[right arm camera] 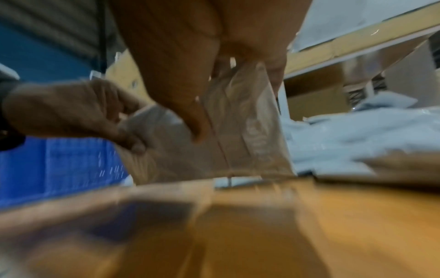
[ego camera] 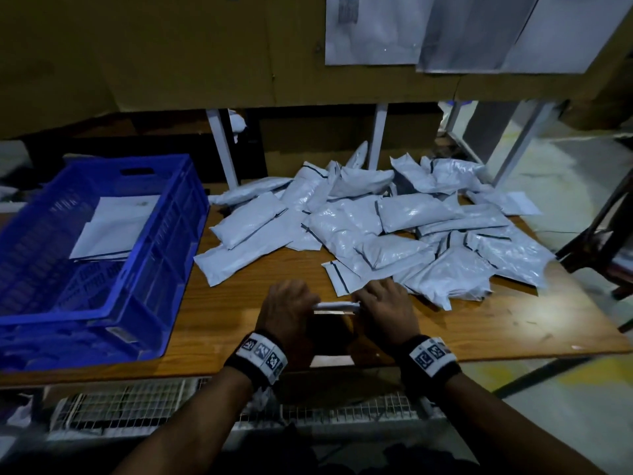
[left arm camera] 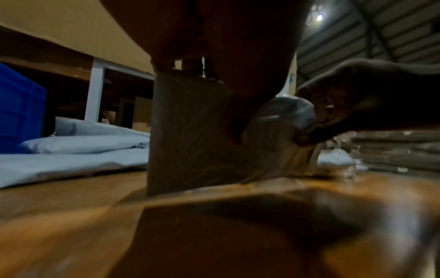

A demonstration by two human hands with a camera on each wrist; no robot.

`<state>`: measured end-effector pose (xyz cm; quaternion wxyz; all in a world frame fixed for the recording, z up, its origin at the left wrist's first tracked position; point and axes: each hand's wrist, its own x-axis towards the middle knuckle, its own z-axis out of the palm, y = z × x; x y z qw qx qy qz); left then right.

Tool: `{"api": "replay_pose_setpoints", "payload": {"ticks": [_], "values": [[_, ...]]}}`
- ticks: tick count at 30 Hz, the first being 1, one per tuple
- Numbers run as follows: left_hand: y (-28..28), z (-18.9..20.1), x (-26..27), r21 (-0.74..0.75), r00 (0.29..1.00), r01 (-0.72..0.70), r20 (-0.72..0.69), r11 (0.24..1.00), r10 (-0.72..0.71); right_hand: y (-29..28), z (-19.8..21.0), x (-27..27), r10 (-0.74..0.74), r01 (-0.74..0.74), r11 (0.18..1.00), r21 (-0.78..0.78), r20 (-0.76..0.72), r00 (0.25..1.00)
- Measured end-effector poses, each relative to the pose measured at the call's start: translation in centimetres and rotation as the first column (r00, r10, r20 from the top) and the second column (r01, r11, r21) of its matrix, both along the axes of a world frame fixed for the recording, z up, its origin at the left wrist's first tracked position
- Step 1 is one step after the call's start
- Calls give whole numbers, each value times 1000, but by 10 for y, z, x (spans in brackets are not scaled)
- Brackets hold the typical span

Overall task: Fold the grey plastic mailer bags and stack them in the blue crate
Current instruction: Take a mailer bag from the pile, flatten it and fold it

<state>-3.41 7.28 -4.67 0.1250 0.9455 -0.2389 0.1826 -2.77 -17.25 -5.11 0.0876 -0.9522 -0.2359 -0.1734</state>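
Note:
Both hands hold one grey mailer bag (ego camera: 337, 306) upright on its edge near the table's front. My left hand (ego camera: 291, 303) pinches its left top corner and my right hand (ego camera: 383, 303) pinches the right one. In the left wrist view the bag (left arm camera: 190, 131) hangs down from my fingers to the wood. In the right wrist view the same bag (right arm camera: 238, 135) stands between both hands. The blue crate (ego camera: 164, 255) sits at the left with a few flat grey bags (ego camera: 113, 228) stacked inside. A heap of grey mailer bags (ego camera: 394, 231) covers the far right of the table.
The wooden table (ego camera: 239, 320) shows bare wood between the crate and the heap. White shelf legs (ego camera: 222, 149) and cardboard boxes (ego camera: 171, 56) stand behind. A wire grid (ego camera: 137, 409) runs below the table's front edge. A dark chair frame (ego camera: 603, 234) is at the right.

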Motion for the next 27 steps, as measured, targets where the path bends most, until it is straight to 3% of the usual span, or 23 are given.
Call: {"api": "replay_pose_setpoints", "payload": {"ticks": [3, 6, 10, 15, 20, 27], "values": [[11, -45, -23, -10, 994, 92, -56, 996, -93, -8, -33, -24, 63, -63, 998, 5, -92, 994], [16, -77, -52, 19, 986, 95, -139, 995, -91, -22, -62, -49, 50, -61, 997, -47, -209, 977], [12, -81, -69, -13, 989, 26, -145, 1000, -28, -29, -65, -62, 70, -77, 997, -26, -203, 977], [-7, -64, -46, 38, 988, -22, -153, 999, 28, 1, -53, -44, 39, -34, 999, 36, -159, 986], [-26, -72, -26, 256, 929, -63, -338, 965, 150, 28, -71, -27, -57, 35, 997, -73, -329, 943], [-23, -89, -25, 281, 926, -65, -342, 957, 163, 26, -85, -29, -73, 35, 992, -123, -321, 944]]}}
